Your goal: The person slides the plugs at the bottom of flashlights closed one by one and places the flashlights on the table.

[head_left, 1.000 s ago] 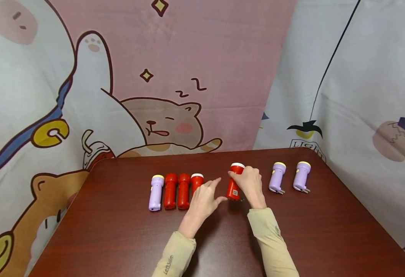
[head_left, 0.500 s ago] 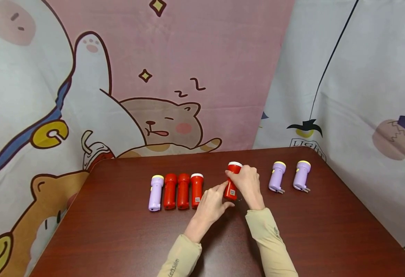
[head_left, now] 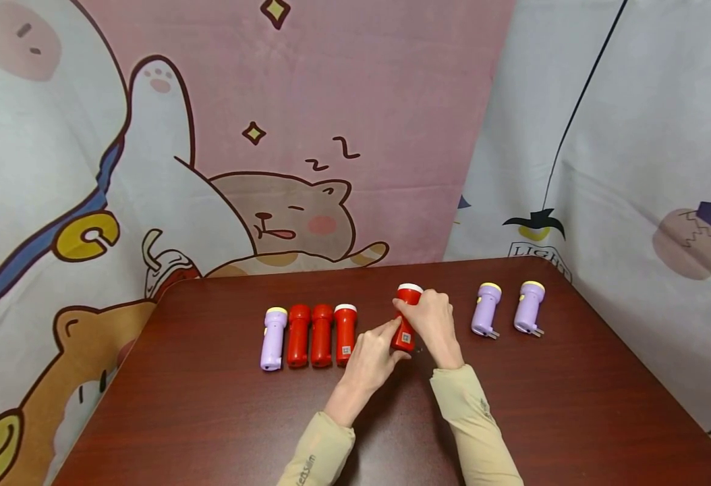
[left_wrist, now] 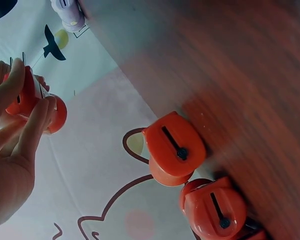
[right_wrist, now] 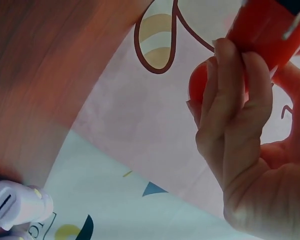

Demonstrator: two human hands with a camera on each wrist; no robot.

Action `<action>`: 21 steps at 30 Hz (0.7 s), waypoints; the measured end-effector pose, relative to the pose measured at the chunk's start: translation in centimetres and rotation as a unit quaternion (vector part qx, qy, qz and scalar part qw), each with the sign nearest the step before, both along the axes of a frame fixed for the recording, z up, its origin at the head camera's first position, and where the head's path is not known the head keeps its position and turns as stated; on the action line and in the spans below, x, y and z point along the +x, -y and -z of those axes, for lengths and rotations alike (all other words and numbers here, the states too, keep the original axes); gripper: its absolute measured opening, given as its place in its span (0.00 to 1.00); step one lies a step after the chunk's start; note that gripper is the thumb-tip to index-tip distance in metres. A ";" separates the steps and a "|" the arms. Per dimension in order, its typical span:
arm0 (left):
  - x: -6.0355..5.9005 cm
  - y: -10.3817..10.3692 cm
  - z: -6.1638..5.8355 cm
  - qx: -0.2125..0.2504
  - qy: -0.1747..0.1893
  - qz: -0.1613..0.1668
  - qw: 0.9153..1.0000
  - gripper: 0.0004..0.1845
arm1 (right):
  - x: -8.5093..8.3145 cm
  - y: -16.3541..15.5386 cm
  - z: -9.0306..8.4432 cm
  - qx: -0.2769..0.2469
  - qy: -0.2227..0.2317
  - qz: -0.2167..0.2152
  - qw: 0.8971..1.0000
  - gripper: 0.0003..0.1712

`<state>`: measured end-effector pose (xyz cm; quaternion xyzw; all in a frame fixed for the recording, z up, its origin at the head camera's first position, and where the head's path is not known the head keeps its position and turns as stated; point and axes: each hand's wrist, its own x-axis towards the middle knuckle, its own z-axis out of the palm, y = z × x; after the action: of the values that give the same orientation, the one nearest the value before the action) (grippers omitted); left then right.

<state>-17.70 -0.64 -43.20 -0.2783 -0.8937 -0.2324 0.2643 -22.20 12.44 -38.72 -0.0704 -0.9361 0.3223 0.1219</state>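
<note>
A red flashlight with a white front rim is held between both hands over the middle of the table. My right hand grips its upper body from the right, fingers curled round it in the right wrist view. My left hand pinches the tail end from below left. In the left wrist view, two thin metal plug prongs stick out of that end beside the left thumb. Left of the hands lies another red flashlight with a white rim, its square label facing up.
Two all-red flashlights and a purple flashlight lie side by side farther left on the brown table. At the right lie two purple flashlights with plug prongs out. A cartoon-print cloth hangs behind.
My left hand has moved right, from beside the row onto the tail of the held flashlight, uncovering the white-rimmed red one. The right hand and its flashlight have shifted slightly left.
</note>
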 end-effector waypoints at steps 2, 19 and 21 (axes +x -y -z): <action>0.0 0.0 0.0 -0.001 -0.002 -0.004 1.000 0.31 | 0.0 0.1 0.0 -0.003 0.002 -0.002 1.000 0.27; 0.0 0.1 0.0 0.012 0.009 -0.021 1.000 0.25 | 0.0 0.8 -0.1 0.007 0.016 -0.001 1.000 0.30; 0.0 0.1 0.1 0.015 0.010 -0.021 1.000 0.25 | 0.0 0.9 -0.1 0.011 0.015 0.000 1.000 0.30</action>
<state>-17.70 -0.77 -43.30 -0.2528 -0.8984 -0.2427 0.2646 -22.18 11.55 -38.60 -0.0742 -0.9414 0.3108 0.1084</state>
